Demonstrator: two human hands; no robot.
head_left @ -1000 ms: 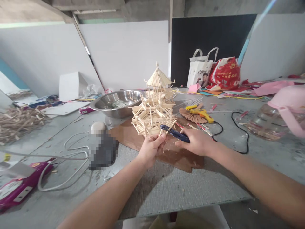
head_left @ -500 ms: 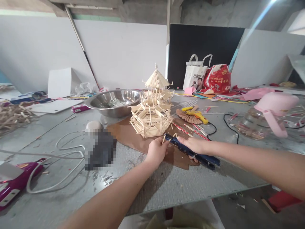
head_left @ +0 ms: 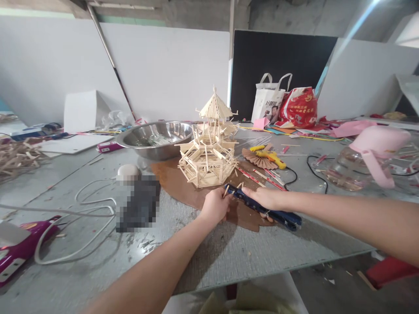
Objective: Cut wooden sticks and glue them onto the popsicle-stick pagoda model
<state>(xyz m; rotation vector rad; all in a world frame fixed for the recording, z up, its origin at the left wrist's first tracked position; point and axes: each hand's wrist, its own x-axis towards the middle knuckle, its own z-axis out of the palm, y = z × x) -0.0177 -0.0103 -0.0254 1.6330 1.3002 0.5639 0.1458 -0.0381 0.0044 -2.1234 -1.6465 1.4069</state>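
Observation:
My right hand [head_left: 266, 198] is wrapped round a dark blue, long-handled hand cutter [head_left: 281, 216], whose jaw end points left and away from me. In my left hand [head_left: 214, 204], closed in a pinch beside that jaw, is a thin wooden stick [head_left: 226, 190]; its tip sticks up above the fingers. Short pale stick pieces show by the jaw, but I cannot tell whether they touch it. Just beyond both hands stands a pagoda-shaped model [head_left: 207, 161] built of wooden sticks, upright on a brown sheet [head_left: 176, 185].
Behind the model's left is a steel basin [head_left: 147, 150]. A yellow glue gun [head_left: 270, 156] lies on a pleated paper fan [head_left: 258, 159] to the right, near a pink-lidded bottle [head_left: 353, 168]. A white cable [head_left: 81, 261] and purple power strip [head_left: 29, 244] are at left.
The cutter's two handles sit slightly closer together than before. Both hands stay in nearly the same place, and the view has shifted a little.

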